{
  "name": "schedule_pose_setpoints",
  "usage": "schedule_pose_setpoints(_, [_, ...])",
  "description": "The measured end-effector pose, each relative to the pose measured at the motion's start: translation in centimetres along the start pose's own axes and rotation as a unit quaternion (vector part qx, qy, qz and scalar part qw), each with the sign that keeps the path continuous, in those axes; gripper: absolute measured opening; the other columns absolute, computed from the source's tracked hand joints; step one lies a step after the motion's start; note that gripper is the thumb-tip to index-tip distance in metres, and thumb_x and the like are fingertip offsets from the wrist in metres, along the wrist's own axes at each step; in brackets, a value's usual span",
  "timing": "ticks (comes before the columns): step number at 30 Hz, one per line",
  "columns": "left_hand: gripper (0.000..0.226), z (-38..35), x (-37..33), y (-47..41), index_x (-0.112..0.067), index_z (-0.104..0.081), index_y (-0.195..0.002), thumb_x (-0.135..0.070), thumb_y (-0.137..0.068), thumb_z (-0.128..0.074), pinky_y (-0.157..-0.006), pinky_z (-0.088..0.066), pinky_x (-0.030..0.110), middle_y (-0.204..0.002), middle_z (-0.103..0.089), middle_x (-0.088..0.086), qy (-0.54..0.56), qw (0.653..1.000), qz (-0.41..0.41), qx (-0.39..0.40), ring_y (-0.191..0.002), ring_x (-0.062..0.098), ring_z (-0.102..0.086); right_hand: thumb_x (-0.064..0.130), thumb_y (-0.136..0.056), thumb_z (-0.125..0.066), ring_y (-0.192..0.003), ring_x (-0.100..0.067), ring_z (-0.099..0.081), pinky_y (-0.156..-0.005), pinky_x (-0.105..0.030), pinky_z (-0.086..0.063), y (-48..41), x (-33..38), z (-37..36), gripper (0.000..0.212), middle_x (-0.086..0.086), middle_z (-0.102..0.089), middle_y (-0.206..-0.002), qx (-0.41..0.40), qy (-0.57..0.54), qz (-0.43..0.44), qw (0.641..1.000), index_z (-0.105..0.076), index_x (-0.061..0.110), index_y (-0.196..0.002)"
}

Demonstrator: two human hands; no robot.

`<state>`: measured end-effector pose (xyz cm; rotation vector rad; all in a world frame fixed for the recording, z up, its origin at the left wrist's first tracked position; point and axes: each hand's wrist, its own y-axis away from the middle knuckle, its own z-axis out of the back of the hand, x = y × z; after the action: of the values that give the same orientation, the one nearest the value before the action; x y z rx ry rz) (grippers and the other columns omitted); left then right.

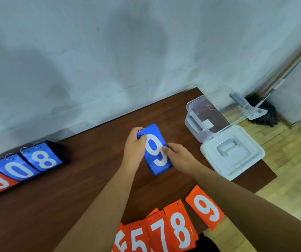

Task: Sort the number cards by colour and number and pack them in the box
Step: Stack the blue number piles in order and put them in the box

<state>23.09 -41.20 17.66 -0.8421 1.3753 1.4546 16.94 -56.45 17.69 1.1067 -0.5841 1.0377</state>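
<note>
A stack of blue number cards (156,151) with a white 9 on top sits in the middle of the brown table (73,188). My left hand (134,147) grips its upper left edge. My right hand (178,155) holds its right edge. Orange cards lie in a row at the near edge: a 9 (205,207), an 8 (179,227), a 7 (159,235) and 5s (137,240). The clear plastic box (209,113) stands open at the table's far right, with only a white label inside.
The box's white lid (231,154) with a handle lies just in front of it. A flip scoreboard (24,166) showing blue 0 and 8 and an orange 0 stands at the left. A grey wall runs behind the table. Wooden floor and a dark mop (262,111) are at the right.
</note>
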Motion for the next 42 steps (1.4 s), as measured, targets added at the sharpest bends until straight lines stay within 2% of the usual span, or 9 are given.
schedule_pose_setpoints(6, [0.024, -7.0, -4.5, -1.5, -0.024, -0.056, -0.102, -0.007, -0.088, -0.046, -0.058, -0.047, 0.027, -0.091, -0.065, 0.002, 0.002, 1.000, 0.000, -0.002, -0.072, 0.014, -0.061, 0.018, -0.100, -0.045, -0.096, -0.015, -0.067, -0.075, -0.026, -0.056, -2.0, 0.9, 6.8, 0.024, 0.002, -0.065, -0.110, 0.012, -0.084, 0.007, 0.996, -0.048, 0.022, -0.123])
schedule_pose_setpoints(13, [0.023, -18.6, -6.5, -3.8, -0.024, -0.056, -0.101, -0.008, -0.088, -0.046, -0.060, -0.049, 0.031, -0.092, -0.066, 0.003, 0.012, 0.999, 0.020, -0.035, -0.074, 0.016, -0.062, 0.026, -0.095, -0.059, -0.091, -0.017, -0.070, -0.082, -0.040, -0.060, -6.1, -2.3, 18.8, 0.022, -0.002, -0.071, -0.106, 0.017, -0.022, 0.010, 1.000, -0.063, 0.014, -0.114])
schedule_pose_setpoints(17, [0.021, -23.7, -6.4, -5.8, -0.024, -0.052, -0.118, -0.017, -0.098, -0.050, -0.060, -0.049, 0.018, -0.101, -0.062, -0.003, 0.019, 0.998, 0.005, -0.053, -0.080, 0.008, -0.062, 0.023, -0.093, -0.063, -0.087, -0.020, -0.072, -0.077, -0.039, -0.061, -8.5, -4.0, 25.3, 0.018, -0.003, -0.074, -0.101, 0.023, -0.038, -0.006, 0.999, -0.068, 0.013, -0.108])
schedule_pose_setpoints(19, [0.025, -24.9, -5.7, -6.6, -0.020, -0.049, -0.124, -0.024, -0.100, -0.053, -0.069, -0.049, 0.013, -0.103, -0.058, -0.003, 0.000, 0.996, -0.008, -0.086, -0.087, 0.008, -0.060, 0.018, -0.093, -0.063, -0.082, -0.019, -0.072, -0.071, -0.035, -0.061, -10.1, -4.7, 27.8, 0.010, -0.002, -0.074, -0.098, 0.002, -0.047, -0.013, 0.999, -0.070, 0.016, -0.100])
schedule_pose_setpoints(21, [0.035, -25.0, -4.1, -7.3, -0.016, -0.047, -0.130, -0.023, -0.097, -0.056, -0.089, -0.052, 0.026, -0.116, -0.055, 0.002, -0.085, 0.987, 0.002, -0.133, -0.103, 0.016, -0.058, 0.015, -0.091, -0.064, -0.082, -0.020, -0.072, -0.073, -0.037, -0.060, -12.1, -5.6, 29.5, 0.006, -0.005, -0.074, -0.098, -0.021, -0.044, -0.023, 0.999, -0.069, 0.018, -0.092])
schedule_pose_setpoints(27, [0.047, -24.9, -0.5, -7.8, -0.018, -0.041, -0.144, -0.021, -0.099, -0.052, -0.094, -0.049, 0.032, -0.142, -0.049, 0.005, -0.191, 0.974, 0.084, -0.089, -0.120, 0.020, -0.054, 0.015, -0.090, -0.066, -0.086, -0.024, -0.069, -0.078, -0.040, -0.059, -17.2, -8.2, 28.6, 0.014, -0.011, -0.071, -0.108, 0.003, 0.019, -0.067, 0.998, -0.068, 0.010, -0.103])
schedule_pose_setpoints(33, [0.035, -25.7, 0.6, -8.2, -0.025, -0.047, -0.137, -0.029, -0.102, -0.048, -0.093, -0.055, 0.035, -0.130, -0.058, 0.000, -0.145, 0.984, 0.078, -0.070, -0.112, 0.017, -0.059, 0.015, -0.089, -0.068, -0.093, -0.027, -0.069, -0.063, -0.032, -0.057, -20.1, -11.4, 25.9, 0.025, -0.013, -0.070, -0.112, 0.059, 0.049, -0.139, 0.987, -0.065, 0.003, -0.111])
schedule_pose_setpoints(38, [0.034, -25.9, 1.5, -9.1, -0.025, -0.049, -0.132, -0.038, -0.101, -0.050, -0.072, -0.050, 0.015, -0.123, -0.060, -0.003, -0.118, 0.987, 0.075, -0.075, -0.099, 0.011, -0.060, 0.016, -0.087, -0.071, -0.101, -0.030, -0.068, -0.084, -0.043, -0.058, -22.7, -13.2, 24.6, 0.032, -0.015, -0.068, -0.117, 0.073, 0.097, -0.165, 0.979, -0.065, 0.001, -0.115])
schedule_pose_setpoints(42, [0.043, -25.9, 2.0, -9.4, -0.029, -0.042, -0.141, -0.039, -0.100, -0.050, -0.086, -0.057, 0.026, -0.138, -0.053, -0.003, -0.110, 0.990, 0.048, -0.079, -0.116, 0.015, -0.058, 0.020, -0.085, -0.073, -0.102, -0.031, -0.067, -0.086, -0.045, -0.057, -24.0, -14.1, 23.7, 0.034, -0.014, -0.067, -0.117, 0.087, 0.177, -0.142, 0.970, -0.062, 0.004, -0.114])
